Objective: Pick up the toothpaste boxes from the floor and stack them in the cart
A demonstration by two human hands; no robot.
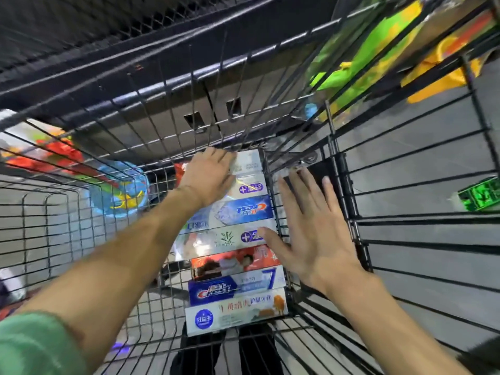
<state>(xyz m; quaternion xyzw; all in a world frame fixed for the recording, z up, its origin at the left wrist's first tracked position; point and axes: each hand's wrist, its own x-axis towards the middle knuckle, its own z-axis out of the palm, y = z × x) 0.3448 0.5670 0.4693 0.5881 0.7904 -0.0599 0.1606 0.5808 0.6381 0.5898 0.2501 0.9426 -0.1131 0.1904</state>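
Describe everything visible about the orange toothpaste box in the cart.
The orange toothpaste box is a long printed carton with a pictured person on its face. It lies flat in a row of boxes against the cart's right wire wall, between a white box and a blue one. The right hand hovers open at its right end.

The "Crest" logo, seen upside down, stands on the blue-and-white toothpaste box [238, 211] in the row lying in the cart. The same logo, also inverted, shows on the dark blue box [235, 286] nearer the camera, which carries a large "7" at its right end. Two pale boxes, one far [250, 185] and one mid-row [230, 238], each bear a purple badge with a "+". The nearest box [235, 313] has Chinese characters and a round blue emblem, too small to read.
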